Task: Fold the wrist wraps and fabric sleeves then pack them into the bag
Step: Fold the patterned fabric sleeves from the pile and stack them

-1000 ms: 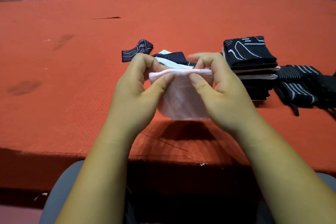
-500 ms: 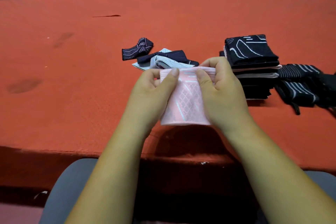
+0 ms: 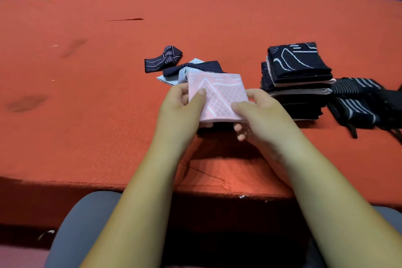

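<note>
Pink sleeve [image 3: 219, 95], hanging second ago, now flat, pattern up. My left hand [image 3: 178, 113], right hand [image 3: 261, 119]: fingers pinching its sides. Fold looks done; stack [image 3: 298, 67] at 2 o'clock next.

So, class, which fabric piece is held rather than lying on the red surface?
The pink sleeve, pinched by the left hand and right hand. The folded stack and loose dark pieces lie on the red surface, untouched.
</note>
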The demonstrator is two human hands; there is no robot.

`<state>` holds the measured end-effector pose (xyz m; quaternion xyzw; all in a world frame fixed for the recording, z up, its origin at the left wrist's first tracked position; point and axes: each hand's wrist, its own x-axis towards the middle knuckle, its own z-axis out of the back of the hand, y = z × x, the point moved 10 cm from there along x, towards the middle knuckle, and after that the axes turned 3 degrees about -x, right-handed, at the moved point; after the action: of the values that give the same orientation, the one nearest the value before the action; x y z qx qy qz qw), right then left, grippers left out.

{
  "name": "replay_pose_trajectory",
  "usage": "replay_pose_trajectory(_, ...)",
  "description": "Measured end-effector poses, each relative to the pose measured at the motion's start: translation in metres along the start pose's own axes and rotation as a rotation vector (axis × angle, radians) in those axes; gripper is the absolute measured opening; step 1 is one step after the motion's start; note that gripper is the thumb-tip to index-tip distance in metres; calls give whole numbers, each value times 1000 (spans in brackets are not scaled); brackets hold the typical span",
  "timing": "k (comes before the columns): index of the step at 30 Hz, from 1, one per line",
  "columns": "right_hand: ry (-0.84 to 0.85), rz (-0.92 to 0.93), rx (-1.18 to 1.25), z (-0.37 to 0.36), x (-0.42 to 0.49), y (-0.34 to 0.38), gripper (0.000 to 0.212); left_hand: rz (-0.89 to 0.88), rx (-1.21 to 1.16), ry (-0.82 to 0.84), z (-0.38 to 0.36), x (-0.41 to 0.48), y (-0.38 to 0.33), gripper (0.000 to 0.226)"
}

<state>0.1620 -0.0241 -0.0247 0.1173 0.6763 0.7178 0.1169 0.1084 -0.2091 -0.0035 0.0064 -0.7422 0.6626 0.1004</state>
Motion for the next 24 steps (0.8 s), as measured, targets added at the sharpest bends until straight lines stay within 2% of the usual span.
replay_pose_trajectory(3,-78,112,34,7,7,10,26,-41,-24,55,-7,7,-2,32)
replay_pose_trajectory(7,-165,206,-70,15,18,20,27,-171,130,1,-2,11,-11,47)
replay_pose_trajectory(12,-174,131,-314,11,27,7,36,-296,459,-102,6,19,0,37)
replay_pose_trajectory(16,-116,115,-487,7,27,7,45,-239,525,-97,6,29,10,36)
replay_pose_trajectory(19,-64,103,-543,6,28,8,60,-152,451,31,-2,31,16,33)
replay_pose_trajectory(22,-29,129,-589,6,27,9,66,-67,346,84,1,33,26,55)
replay_pose_trajectory(24,-29,142,-599,8,28,7,62,-50,302,56,6,35,30,59)
